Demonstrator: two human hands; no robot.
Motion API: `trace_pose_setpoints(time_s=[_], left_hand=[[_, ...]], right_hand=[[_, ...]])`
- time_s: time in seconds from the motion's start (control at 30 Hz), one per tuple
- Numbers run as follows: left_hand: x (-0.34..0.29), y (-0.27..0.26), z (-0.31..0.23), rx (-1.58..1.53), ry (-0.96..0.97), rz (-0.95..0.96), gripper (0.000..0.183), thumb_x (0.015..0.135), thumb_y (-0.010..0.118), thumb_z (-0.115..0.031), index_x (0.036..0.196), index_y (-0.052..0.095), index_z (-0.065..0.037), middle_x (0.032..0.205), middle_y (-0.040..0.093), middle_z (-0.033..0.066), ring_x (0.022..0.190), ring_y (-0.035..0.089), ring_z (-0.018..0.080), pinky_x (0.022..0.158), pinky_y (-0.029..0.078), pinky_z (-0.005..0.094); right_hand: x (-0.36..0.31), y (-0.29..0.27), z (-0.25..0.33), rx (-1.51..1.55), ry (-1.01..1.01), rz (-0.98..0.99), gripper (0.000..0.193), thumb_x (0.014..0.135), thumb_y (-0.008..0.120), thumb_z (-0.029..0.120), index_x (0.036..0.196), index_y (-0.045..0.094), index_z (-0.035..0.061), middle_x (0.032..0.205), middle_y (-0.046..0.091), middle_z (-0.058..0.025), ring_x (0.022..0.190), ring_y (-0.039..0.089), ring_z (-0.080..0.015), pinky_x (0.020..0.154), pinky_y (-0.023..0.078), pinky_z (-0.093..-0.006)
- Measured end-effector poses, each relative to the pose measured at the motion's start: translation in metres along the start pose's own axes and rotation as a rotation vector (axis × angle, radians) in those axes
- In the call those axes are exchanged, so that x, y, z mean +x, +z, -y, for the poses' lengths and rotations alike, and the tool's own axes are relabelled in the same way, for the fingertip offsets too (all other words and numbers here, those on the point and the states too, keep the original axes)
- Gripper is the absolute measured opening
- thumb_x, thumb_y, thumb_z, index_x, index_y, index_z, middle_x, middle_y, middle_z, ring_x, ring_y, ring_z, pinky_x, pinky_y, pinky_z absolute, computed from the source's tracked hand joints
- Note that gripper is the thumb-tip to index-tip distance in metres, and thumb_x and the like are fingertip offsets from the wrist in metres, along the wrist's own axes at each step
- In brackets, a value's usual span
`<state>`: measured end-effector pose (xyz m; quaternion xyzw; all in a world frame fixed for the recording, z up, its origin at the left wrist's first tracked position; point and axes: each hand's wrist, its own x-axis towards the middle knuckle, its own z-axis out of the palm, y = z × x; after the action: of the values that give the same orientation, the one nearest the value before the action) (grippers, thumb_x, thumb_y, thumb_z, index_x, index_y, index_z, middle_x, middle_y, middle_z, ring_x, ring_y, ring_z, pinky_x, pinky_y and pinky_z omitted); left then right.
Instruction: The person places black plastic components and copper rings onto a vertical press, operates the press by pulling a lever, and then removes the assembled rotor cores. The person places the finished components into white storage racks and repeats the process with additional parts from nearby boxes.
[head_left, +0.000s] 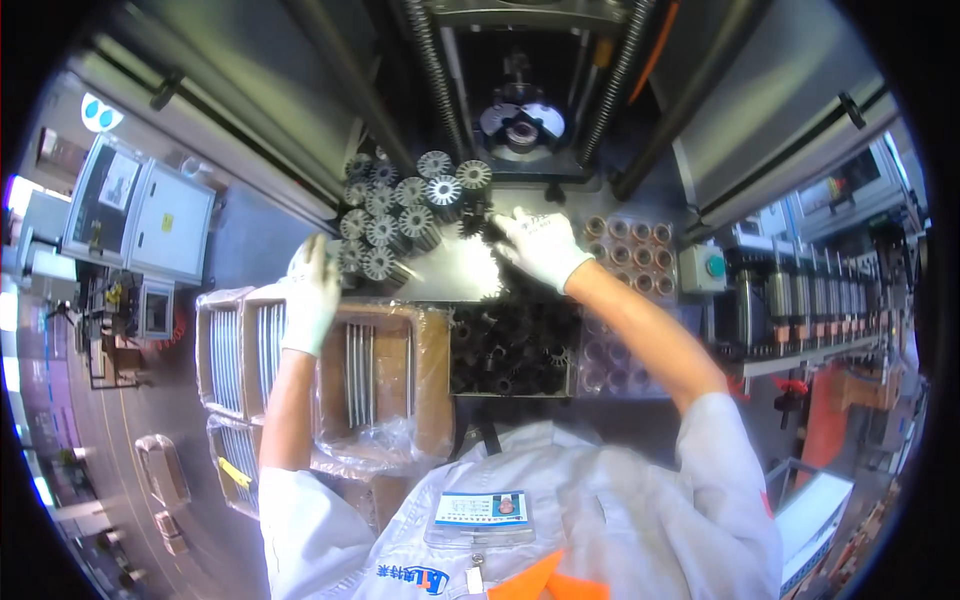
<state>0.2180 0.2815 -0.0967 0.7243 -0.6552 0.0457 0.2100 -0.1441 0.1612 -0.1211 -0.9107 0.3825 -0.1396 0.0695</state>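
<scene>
Slotted metal cores (412, 220) at 11 o'clock look heavy, stiff, maybe slick, so grip round the sides; left hand (316, 300) beside them, right hand (540, 247) at dark toothed parts (477, 222) at 12, can't tell fingers' opening or hold.

Markings in view:

Badge (480, 508): worn on the chest of the shirt (590, 490). Blue and white card with portrait photo and rows of fine print; print too small to read.

Logo (415, 577): on the shirt, below the badge. Blue lettering with a red accent.

Glove print (537, 224): dark, on the back of the gloved right hand (542, 250); blurred.

Label (168, 222): yellow, on the white cabinet (165, 250) at left; illegible.

Sign (100, 113): white, upper left, bearing blue drop shapes.
</scene>
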Motion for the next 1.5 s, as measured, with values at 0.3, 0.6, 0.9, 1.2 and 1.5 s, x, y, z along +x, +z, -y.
trace_pose_setpoints(time_s=[0.3,0.6,0.9,1.2,1.5], left_hand=[[-0.012,0.009,-0.04,0.038,0.285,0.075,0.044,0.073,0.079,-0.017,0.114,0.066,-0.009,0.12,0.06,0.0124,0.121,0.053,0.0349,0.11,0.038,0.0519],[-0.009,0.011,-0.049,0.017,0.461,0.078,0.046,0.062,0.083,-0.009,0.101,0.059,-0.007,0.129,0.058,0.013,0.13,0.048,0.0362,0.113,0.031,0.0569],[-0.004,-0.044,-0.094,-0.404,0.158,0.111,0.041,0.069,0.082,-0.001,0.1,0.056,-0.003,0.13,0.057,0.0198,0.118,0.058,0.0392,0.102,0.047,0.0468],[0.036,-0.036,-0.137,-0.698,0.153,-0.047,0.035,0.074,0.081,0.007,0.098,0.056,0.0,0.135,0.055,0.0176,0.102,0.065,0.0181,0.078,0.057,0.0267],[0.108,-0.015,-0.185,-0.742,0.234,-0.119,0.034,0.072,0.083,-0.003,0.096,0.059,-0.002,0.131,0.062,0.0163,0.104,0.065,0.0219,0.084,0.053,0.0327]], right_hand=[[0.013,0.023,0.0,0.065,0.083,0.006,0.032,0.087,0.062,0.021,0.119,0.063,0.0136,0.098,0.068,-0.016,0.083,0.069,-0.0318,0.066,0.052,-0.0472],[-0.023,-0.026,-0.012,0.854,0.302,-0.033,0.031,0.09,0.066,0.019,0.118,0.07,0.0051,0.114,0.067,-0.0132,0.107,0.065,-0.0257,0.094,0.049,-0.0344],[0.019,-0.109,-0.033,1.242,0.32,-0.344,0.034,0.09,0.065,-0.001,0.124,0.066,-0.0027,0.112,0.071,-0.0078,0.099,0.065,-0.0114,0.088,0.052,-0.0254],[0.139,-0.099,-0.078,1.137,0.497,-0.649,0.032,0.084,0.062,-0.004,0.114,0.071,-0.0013,0.104,0.073,-0.0102,0.09,0.067,-0.0128,0.082,0.053,-0.0249],[0.149,-0.058,-0.136,0.893,0.641,-0.542,0.036,0.079,0.064,0.006,0.114,0.074,0.0061,0.101,0.075,-0.0122,0.095,0.072,-0.0232,0.088,0.055,-0.0335]])
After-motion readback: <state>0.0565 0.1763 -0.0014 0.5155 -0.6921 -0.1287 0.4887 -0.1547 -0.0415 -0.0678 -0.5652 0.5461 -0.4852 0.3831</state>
